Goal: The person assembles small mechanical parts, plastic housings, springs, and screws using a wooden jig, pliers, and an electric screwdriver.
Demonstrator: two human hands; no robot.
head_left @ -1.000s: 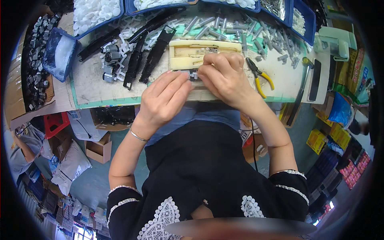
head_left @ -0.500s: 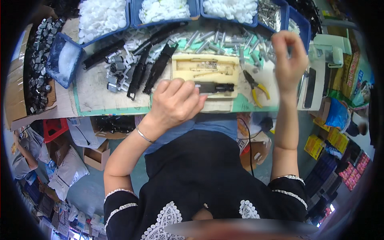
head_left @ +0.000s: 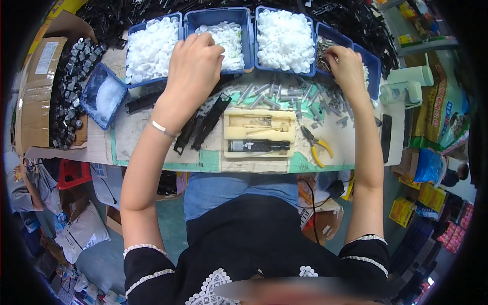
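Observation:
My left hand (head_left: 195,63) is over the near left side of a blue bin (head_left: 249,38) of small white plastic parts (head_left: 229,43). Its fingers curl together, and whatever they hold is hidden. At the right, my right hand (head_left: 346,70) reaches into another blue bin (head_left: 333,30) of thin metal pins (head_left: 324,48). Thumb and forefinger close among the pins; I cannot make out what is between them. Between my arms lies a cream fixture block (head_left: 259,113) with recesses, its near slot carrying a long black plastic housing (head_left: 264,146).
Yellow-handled pliers (head_left: 317,145) lie right of the fixture. Grey cylinders (head_left: 272,101) are scattered behind it, and black housings (head_left: 211,119) lie to its left. Bins of white caps (head_left: 284,40) line the back. A carton (head_left: 38,96) stands left; a dark phone-like slab (head_left: 386,137) lies right.
My left hand has moved from the fixture up to the white-parts bin. My right hand has shifted to the metal-pin bin. The view has tilted, bringing the bins lower in the picture.

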